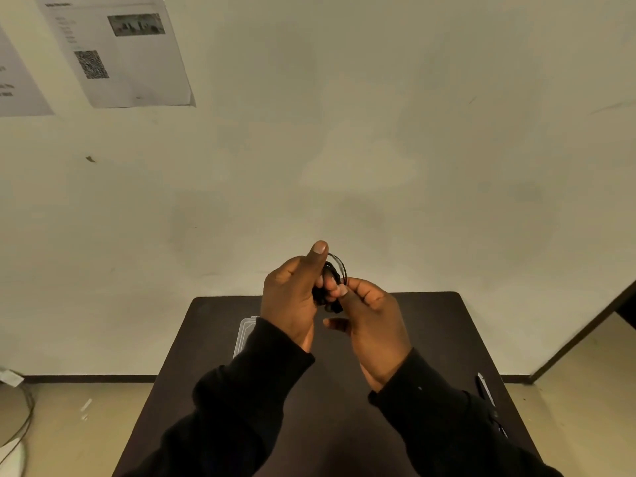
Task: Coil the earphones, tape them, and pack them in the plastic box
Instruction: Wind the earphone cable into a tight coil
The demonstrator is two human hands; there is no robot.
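Above the table (213, 339), left hand (290, 301) and right hand (373, 325) fingers pinch the coiled black earphones (335, 270).

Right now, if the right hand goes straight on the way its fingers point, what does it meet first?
The right hand points up and left, toward the left hand. It would first meet the coiled earphones that both hands already hold, then the left hand's fingers. Depth between them is unclear.

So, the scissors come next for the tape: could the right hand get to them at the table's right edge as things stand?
Probably yes, once it lets go. The scissors lie in the open beside the right sleeve, nothing over them. But the right hand and left hand are both holding the earphones above the table.
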